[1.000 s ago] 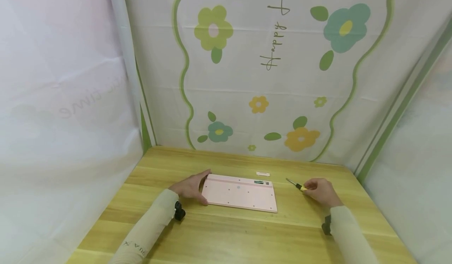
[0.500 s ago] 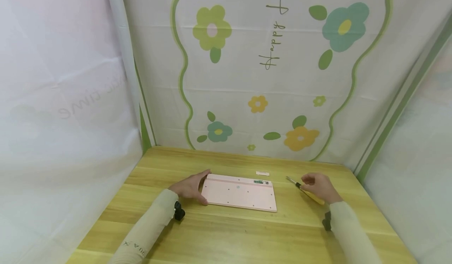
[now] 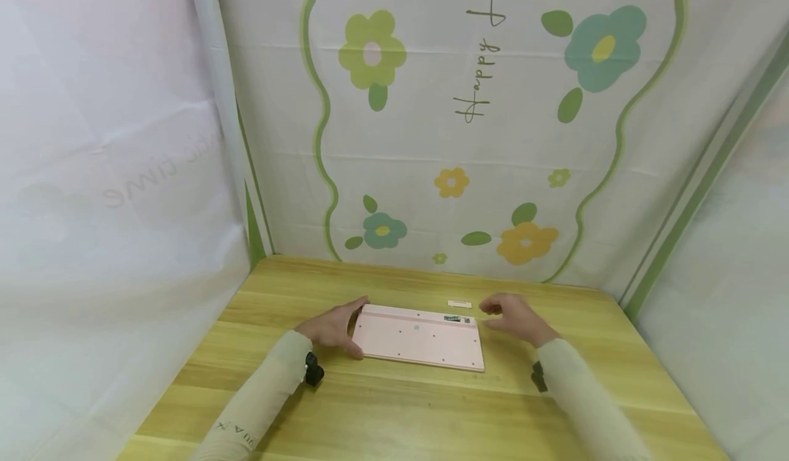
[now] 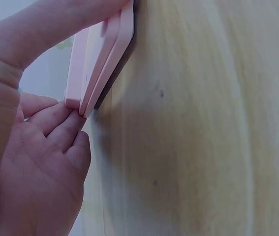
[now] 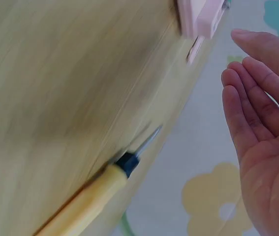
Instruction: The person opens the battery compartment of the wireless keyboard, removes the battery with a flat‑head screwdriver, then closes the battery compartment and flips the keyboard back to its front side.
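A thin pink keyboard point(image 3: 407, 343) lies underside up on the table, small screw holes dotted over it. Near its far right corner, a small opening shows a green piece point(image 3: 452, 318). My left hand point(image 3: 331, 325) grips the left end, thumb at the near corner and fingers at the far one. Just off the right end hovers my right hand point(image 3: 518, 320), holding nothing, its fingers loosely bent. A small pale cover point(image 3: 459, 304) lies behind the keyboard, close to those fingertips. The right wrist view has a yellow-handled screwdriver point(image 5: 97, 191) lying on the table; my right arm hides it in the head view.
The wooden table point(image 3: 394, 420) runs back to a white flowered curtain point(image 3: 407, 139). More white cloth hangs at the left point(image 3: 123, 242) and right sides. Both sleeves carry a black wrist camera.
My right hand has let go of the screwdriver, leaving it on the table, and moved left toward the keyboard's right end and the cover. My left hand and the keyboard stay put.
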